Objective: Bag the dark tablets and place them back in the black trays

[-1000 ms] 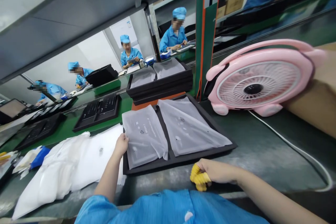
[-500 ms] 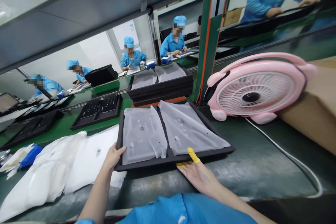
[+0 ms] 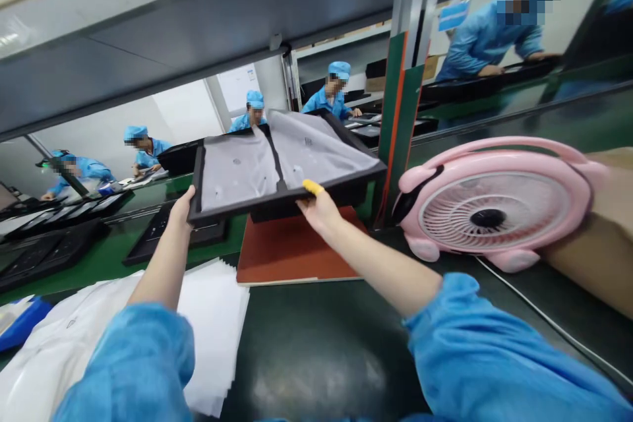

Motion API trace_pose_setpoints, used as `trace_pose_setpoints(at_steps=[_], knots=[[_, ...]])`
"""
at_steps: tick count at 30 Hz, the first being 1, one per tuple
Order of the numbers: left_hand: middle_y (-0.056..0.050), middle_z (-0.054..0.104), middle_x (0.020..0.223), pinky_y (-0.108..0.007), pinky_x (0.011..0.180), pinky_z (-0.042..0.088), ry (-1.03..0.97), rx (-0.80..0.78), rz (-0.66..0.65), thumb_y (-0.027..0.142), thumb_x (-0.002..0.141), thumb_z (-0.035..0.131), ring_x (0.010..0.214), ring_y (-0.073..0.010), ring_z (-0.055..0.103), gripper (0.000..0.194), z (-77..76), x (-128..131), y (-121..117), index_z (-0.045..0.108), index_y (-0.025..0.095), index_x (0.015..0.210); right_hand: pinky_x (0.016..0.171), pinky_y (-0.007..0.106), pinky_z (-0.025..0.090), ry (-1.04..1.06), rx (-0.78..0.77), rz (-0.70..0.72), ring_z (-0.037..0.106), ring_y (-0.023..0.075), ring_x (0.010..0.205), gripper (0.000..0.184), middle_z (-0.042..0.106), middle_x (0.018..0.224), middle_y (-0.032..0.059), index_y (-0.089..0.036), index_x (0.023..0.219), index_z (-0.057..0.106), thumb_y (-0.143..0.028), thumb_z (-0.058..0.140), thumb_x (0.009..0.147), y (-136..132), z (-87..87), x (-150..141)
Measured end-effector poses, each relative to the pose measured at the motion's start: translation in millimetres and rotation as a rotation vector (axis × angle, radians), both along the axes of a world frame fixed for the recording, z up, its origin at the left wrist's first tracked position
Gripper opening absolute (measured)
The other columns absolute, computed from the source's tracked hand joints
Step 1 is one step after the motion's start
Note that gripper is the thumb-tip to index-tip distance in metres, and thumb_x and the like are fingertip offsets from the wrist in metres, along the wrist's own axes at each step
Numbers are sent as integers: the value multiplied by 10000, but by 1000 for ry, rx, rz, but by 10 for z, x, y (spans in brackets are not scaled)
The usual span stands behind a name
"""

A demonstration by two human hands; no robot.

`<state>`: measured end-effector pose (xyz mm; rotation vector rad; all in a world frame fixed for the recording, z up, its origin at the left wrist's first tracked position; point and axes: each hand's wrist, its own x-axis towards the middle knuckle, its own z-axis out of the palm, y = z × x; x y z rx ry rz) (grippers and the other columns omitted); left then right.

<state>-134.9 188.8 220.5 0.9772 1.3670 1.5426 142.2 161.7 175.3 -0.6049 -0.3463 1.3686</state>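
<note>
Raised in front of me is a black tray (image 3: 242, 206) with two compartments, a frosted plastic sleeve (image 3: 235, 168) in the left one and another sleeve (image 3: 321, 148) in the right one. My left hand (image 3: 182, 208) grips the tray's left side. At the front edge, my right hand (image 3: 319, 208) holds the tray, its yellow-covered thumb on the rim and its other fingers underneath, mostly hidden. Behind and below the held tray, a stack of black trays (image 3: 346, 198) is largely covered by it. Under that lies a reddish-brown board (image 3: 297, 250).
A pink fan (image 3: 494, 204) stands at the right, its white cable (image 3: 544, 323) running along the bench. White sheets and sleeves (image 3: 212, 323) lie at the left. Black trays (image 3: 54, 250) rest on the green conveyor. A post (image 3: 403, 92) rises behind; co-workers (image 3: 326, 95) sit beyond.
Both hands have lifted the tray off the bench and carried it forward, up over the tray stack. More of the reddish-brown board now shows.
</note>
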Motion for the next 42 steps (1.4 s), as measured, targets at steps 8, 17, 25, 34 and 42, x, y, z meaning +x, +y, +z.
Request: trace_pose_setpoints(at_steps=[8,17,25,34,42], knots=[[-145,574,1195,-273,816,452,448,-86,2,352,872,383,1000,-171,602,382,-698,302,887,506,136,1162,447,148,409,-176,-109,-62,496,64,513,55,527,567,-52,-187,717,520,-142,549,702,1374,34,513],[-159,589,1144,-337,932,362,909,-279,25,265,801,484,1112,-261,512,284,-1515,-23,1174,590,131,1028,378,194,392,-456,-244,133,529,116,453,333,580,566,43,-148,786,543,-477,574,747,1570,-255,831],[-279,401,1271,-430,903,358,1197,-422,122,224,754,544,1214,-356,373,436,-1763,286,1271,460,55,1148,309,189,219,-1160,-94,665,318,64,282,401,420,289,-6,-138,510,569,-509,660,635,1080,-575,632],[-193,615,1040,-374,785,414,1305,-547,33,318,756,514,1006,-327,568,293,-1393,-250,1002,572,129,973,597,213,411,-975,76,777,530,88,578,108,658,632,-5,-173,637,687,-192,703,532,463,-1379,-212],[-45,659,788,-300,732,410,1235,-255,-77,210,637,577,817,-236,595,91,-921,-671,-698,615,191,718,554,267,440,-332,-75,928,600,167,660,320,656,693,41,-154,747,611,-263,765,488,81,-1218,-1164]])
